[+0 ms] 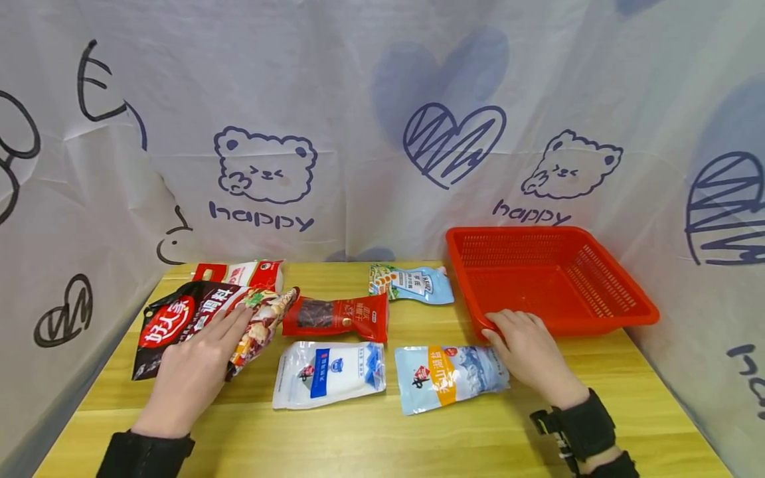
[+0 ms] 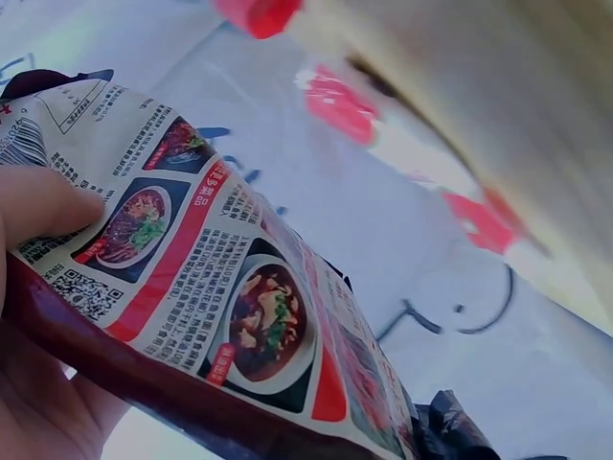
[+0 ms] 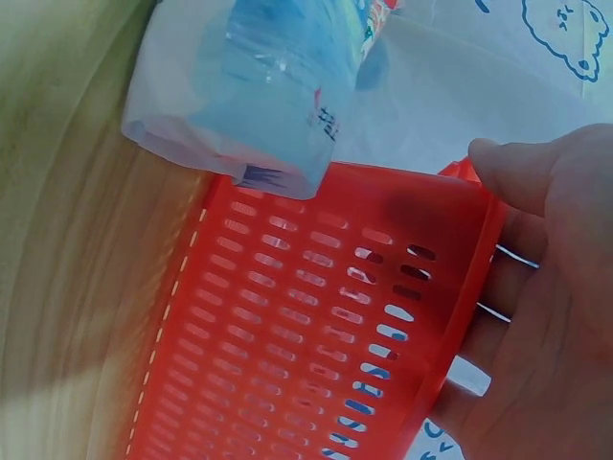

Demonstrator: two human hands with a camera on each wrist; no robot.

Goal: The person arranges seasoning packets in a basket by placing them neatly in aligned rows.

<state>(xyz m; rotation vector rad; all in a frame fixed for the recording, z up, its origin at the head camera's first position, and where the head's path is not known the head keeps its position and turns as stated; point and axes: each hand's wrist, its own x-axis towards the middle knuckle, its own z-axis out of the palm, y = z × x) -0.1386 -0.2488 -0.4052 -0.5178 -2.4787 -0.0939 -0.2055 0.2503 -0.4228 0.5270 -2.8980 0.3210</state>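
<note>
A black seasoning packet [image 1: 170,322] with food pictures is gripped by my left hand [image 1: 194,365] at the table's left. In the left wrist view the thumb lies on the packet's printed back [image 2: 196,259], which is tilted up. My right hand [image 1: 532,352] holds the near left rim of a red plastic basket [image 1: 538,282]. The right wrist view shows the thumb and fingers [image 3: 508,287] curled over that rim, beside the slotted wall. Close to the right hand lies a light blue and orange salt bag [image 1: 448,378].
A white and blue salt bag [image 1: 331,375] lies at the middle front. Behind it are a red snack packet [image 1: 358,315] and a light blue Heinz pouch [image 1: 418,284]. A red and white bag [image 1: 263,273] sits behind the black packet. A printed cloth [image 1: 358,133] hangs behind the table.
</note>
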